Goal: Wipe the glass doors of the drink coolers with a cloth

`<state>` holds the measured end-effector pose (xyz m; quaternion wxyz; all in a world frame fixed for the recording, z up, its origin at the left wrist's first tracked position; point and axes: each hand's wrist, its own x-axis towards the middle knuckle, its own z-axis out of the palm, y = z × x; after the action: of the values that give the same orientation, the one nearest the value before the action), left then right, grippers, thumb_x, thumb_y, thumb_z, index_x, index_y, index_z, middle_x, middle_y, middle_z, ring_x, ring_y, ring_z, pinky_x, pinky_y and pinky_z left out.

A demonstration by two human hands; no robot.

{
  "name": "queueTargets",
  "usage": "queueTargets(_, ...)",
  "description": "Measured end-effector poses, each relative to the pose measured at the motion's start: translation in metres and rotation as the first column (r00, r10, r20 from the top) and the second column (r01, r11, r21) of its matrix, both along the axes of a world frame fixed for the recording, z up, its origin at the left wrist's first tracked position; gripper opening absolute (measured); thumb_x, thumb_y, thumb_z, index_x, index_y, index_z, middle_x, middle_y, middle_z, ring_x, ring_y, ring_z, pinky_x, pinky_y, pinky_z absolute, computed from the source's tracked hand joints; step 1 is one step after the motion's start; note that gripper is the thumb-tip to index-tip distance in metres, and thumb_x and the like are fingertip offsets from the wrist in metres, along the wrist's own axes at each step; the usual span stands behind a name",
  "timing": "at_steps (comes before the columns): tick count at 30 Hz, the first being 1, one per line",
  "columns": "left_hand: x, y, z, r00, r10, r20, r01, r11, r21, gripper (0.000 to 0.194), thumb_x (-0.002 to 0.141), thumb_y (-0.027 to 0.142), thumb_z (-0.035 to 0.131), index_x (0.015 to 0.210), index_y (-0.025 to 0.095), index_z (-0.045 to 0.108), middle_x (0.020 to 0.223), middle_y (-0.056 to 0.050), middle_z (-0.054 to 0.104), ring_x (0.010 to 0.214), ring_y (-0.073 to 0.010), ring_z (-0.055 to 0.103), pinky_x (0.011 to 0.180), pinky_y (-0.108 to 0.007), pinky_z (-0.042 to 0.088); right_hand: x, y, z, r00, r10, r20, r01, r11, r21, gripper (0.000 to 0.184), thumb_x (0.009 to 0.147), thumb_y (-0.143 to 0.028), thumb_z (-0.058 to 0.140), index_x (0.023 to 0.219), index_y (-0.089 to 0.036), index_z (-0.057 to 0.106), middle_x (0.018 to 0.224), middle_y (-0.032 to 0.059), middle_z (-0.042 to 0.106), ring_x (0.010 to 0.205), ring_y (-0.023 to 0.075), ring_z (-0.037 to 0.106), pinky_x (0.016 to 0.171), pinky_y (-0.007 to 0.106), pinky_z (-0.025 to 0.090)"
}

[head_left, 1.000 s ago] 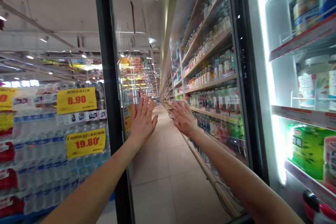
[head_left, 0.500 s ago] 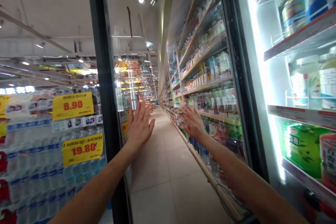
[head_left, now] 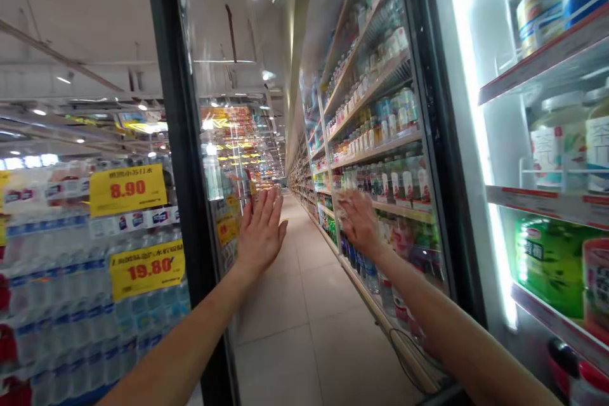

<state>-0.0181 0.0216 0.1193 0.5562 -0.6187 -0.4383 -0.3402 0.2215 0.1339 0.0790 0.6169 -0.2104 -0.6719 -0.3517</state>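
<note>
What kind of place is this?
It looks like a supermarket, probably the drinks part. You can tell from the yellow price sign reading 8.90, the rows of bottles beneath it, and the brightly lit shelves of drinks on the right.

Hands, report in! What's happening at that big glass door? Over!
Left hand open, palm toward the glass door. Right hand has a pale cloth at the glass; exact grip blurred. Black frame borders the glass on both sides.
</note>
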Motion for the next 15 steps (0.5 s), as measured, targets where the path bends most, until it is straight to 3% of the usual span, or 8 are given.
queueTargets(2,0.000,-0.001,0.000,1.000,0.004,0.005,-0.004,1.000,-0.009,0.057,0.087,0.027,0.038,0.140,0.019,0.018,0.144,-0.008,0.027,0.136,-0.0205,0.017,0.111,-0.043,0.012,0.026,0.014,0.001,0.969,-0.043,-0.243,0.029,0.998,-0.062,0.046,0.081,-0.023,0.039,0.125,-0.015,0.049,0.137,0.0129,0.042,0.132,0.0263,0.030,0.105,0.052,0.029)
queueTargets(4,0.000,-0.002,0.000,1.000,0.014,0.011,-0.014,1.000,-0.014,0.057,0.087,0.027,0.038,0.140,0.019,0.019,0.144,-0.008,0.026,0.136,-0.0207,0.016,0.111,-0.043,0.012,0.044,0.025,0.005,0.858,-0.102,-0.503,0.039,0.990,-0.134,0.047,0.082,-0.025,0.037,0.125,-0.010,0.048,0.136,0.0181,0.040,0.131,0.0298,0.031,0.103,0.055,0.029)
queueTargets(6,0.001,-0.003,0.000,1.000,0.026,0.009,-0.025,1.000,-0.013,0.056,0.088,0.027,0.038,0.140,0.018,0.020,0.144,-0.008,0.026,0.136,-0.0210,0.017,0.111,-0.043,0.012,0.043,0.026,0.009,0.804,-0.123,-0.582,0.033,0.986,-0.163,0.048,0.082,-0.026,0.037,0.126,-0.009,0.047,0.137,0.0192,0.039,0.131,0.0306,0.030,0.103,0.057,0.028)
queueTargets(8,0.001,-0.003,0.000,1.000,0.030,0.002,-0.030,1.000,-0.007,0.055,0.088,0.027,0.038,0.139,0.017,0.022,0.144,-0.008,0.027,0.136,-0.0212,0.017,0.111,-0.044,0.013,0.022,0.015,0.008,0.885,-0.084,-0.459,0.026,0.991,-0.131,0.047,0.082,-0.026,0.038,0.127,-0.013,0.046,0.139,0.0154,0.038,0.132,0.0286,0.028,0.105,0.055,0.026)
queueTargets(10,0.000,-0.002,0.000,1.000,0.029,0.000,-0.029,1.000,-0.007,0.054,0.088,0.027,0.038,0.139,0.018,0.022,0.144,-0.008,0.027,0.136,-0.0211,0.017,0.110,-0.044,0.014,-0.005,-0.001,0.003,0.974,-0.020,-0.227,0.005,0.998,-0.066,0.046,0.081,-0.024,0.040,0.126,-0.017,0.047,0.139,0.0114,0.038,0.134,0.0259,0.026,0.107,0.052,0.026)
queueTargets(12,0.000,-0.002,0.000,1.000,0.027,0.005,-0.027,1.000,-0.013,0.054,0.088,0.026,0.037,0.139,0.018,0.022,0.144,-0.008,0.026,0.136,-0.0209,0.017,0.110,-0.044,0.014,-0.020,-0.011,-0.003,1.000,0.015,-0.017,-0.016,1.000,-0.005,0.044,0.080,-0.023,0.043,0.124,-0.019,0.049,0.137,0.0094,0.042,0.134,0.0244,0.026,0.108,0.050,0.026)
queueTargets(15,-0.001,-0.002,0.001,1.000,0.028,0.003,-0.027,0.999,-0.020,0.052,0.088,0.027,0.037,0.138,0.018,0.025,0.144,-0.008,0.027,0.136,-0.0209,0.016,0.111,-0.043,0.013,-0.004,-0.005,-0.006,0.999,-0.010,0.051,0.009,1.000,0.008,0.043,0.080,-0.023,0.043,0.122,-0.019,0.051,0.136,0.0099,0.043,0.133,0.0240,0.028,0.107,0.049,0.028)
